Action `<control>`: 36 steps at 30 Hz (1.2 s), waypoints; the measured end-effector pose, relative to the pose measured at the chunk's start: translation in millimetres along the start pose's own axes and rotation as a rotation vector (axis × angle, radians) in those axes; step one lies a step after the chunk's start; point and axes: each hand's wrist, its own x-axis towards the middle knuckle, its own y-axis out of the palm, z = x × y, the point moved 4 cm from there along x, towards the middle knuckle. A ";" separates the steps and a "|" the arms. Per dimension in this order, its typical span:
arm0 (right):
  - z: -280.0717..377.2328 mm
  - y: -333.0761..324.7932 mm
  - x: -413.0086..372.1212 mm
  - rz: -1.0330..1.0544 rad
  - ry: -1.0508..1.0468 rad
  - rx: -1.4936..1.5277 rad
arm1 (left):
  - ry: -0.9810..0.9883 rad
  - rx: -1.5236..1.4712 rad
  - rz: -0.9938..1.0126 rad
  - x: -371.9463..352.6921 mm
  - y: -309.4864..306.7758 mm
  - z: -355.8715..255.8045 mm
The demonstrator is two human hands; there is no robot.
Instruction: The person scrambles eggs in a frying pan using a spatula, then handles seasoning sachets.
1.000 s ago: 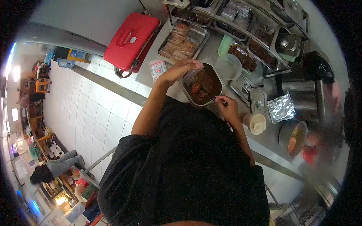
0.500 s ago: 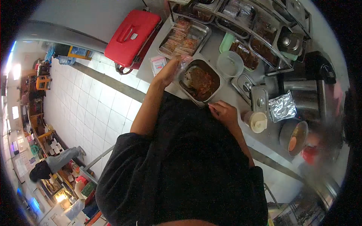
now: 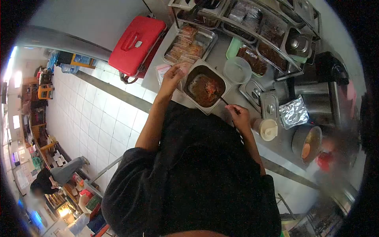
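One steel pan (image 3: 215,75) of reddish sauce (image 3: 201,91) sits between the right hand (image 3: 239,115), which grips one dipped utensil (image 3: 223,100) from near right, and the left hand (image 3: 172,79), pinching one clear bag (image 3: 184,68) at far left. Rightward stand one tub (image 3: 237,70), two steel lids (image 3: 270,100).

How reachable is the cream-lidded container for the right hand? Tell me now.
Probably yes: the cream-lidded container stands on the counter close beside the right hand, with nothing visible between them. That hand holds a dark utensil, though, so it would likely need to put it down first.
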 end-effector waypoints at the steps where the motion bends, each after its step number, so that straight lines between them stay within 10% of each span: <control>1: 1.8 -1.6 1.1 -0.069 -0.073 -0.011 | 0.004 0.001 0.003 -4.1 -0.4 -3.8; 3: 19.1 -7.9 -1.7 -0.134 -0.146 -0.142 | 0.295 0.640 -0.139 -13.6 -4.7 -24.2; 11: 29.6 -9.1 4.0 -0.226 -0.355 -0.347 | 0.628 0.709 -0.185 -43.3 18.1 -47.3; 36: 137.1 -3.3 -31.5 -0.605 -0.832 -0.619 | 0.422 0.678 -0.203 -48.6 57.5 -41.7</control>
